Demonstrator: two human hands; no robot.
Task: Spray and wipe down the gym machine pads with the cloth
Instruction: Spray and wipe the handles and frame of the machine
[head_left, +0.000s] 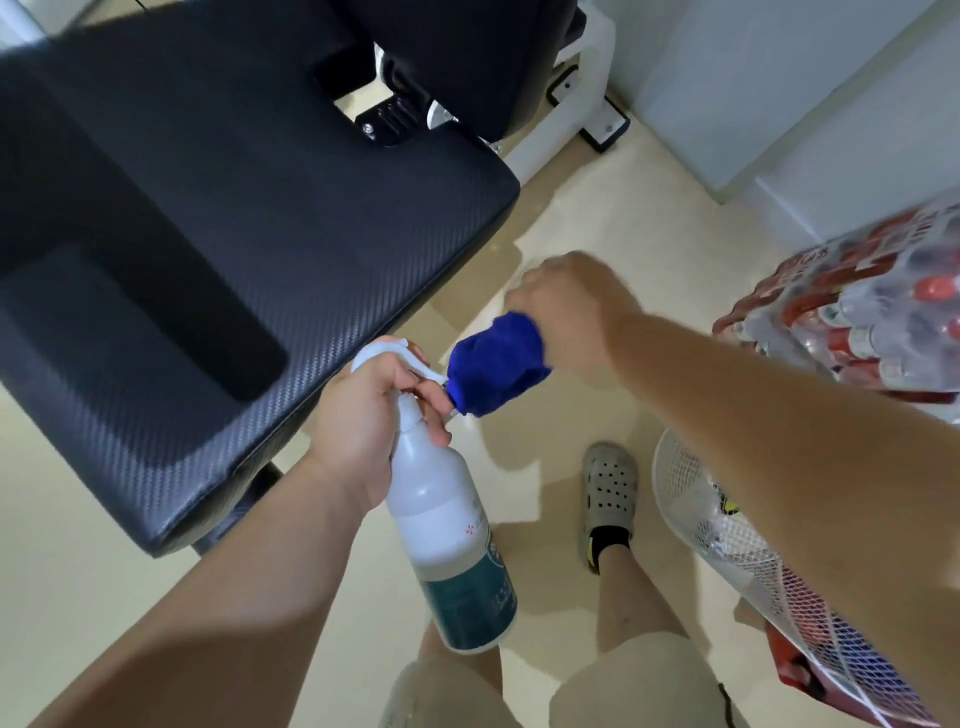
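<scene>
Pad (208, 234): black, carbon-weave texture, rounded corners, one rectangular recess toward its left end. It fills the upper left of the view and stands above the cream floor (597, 208). Neither of the hands touches it.
Second pad (467, 52): black, at the top edge, behind the first, with a gap between them showing a black bracket.
Frame (561, 119): white metal, running down to a black foot on the floor, right of the second pad.
Left hand (363, 415): wrapped round the neck of the spray bottle, one finger hooked over the trigger.
Spray bottle (447, 519): white body with a teal label at its lower part, white trigger head. It is held tilted, just beside the near right corner of the first pad, with the nozzle against the cloth.
Cloth (493, 371): blue, bunched, hanging from the right hand, in the air over the floor, right of the pad and apart from it.
Right hand (566, 306): seen from the back, slightly blurred, fingers curled round the top of the cloth.
Shoe (610, 491): grey perforated clog over a dark sock, on the floor.
Mesh basket (727, 525): white, partly hidden behind the right forearm.
Bottle pack (857, 322): shrink-wrapped, red caps and labels, at the right edge.
</scene>
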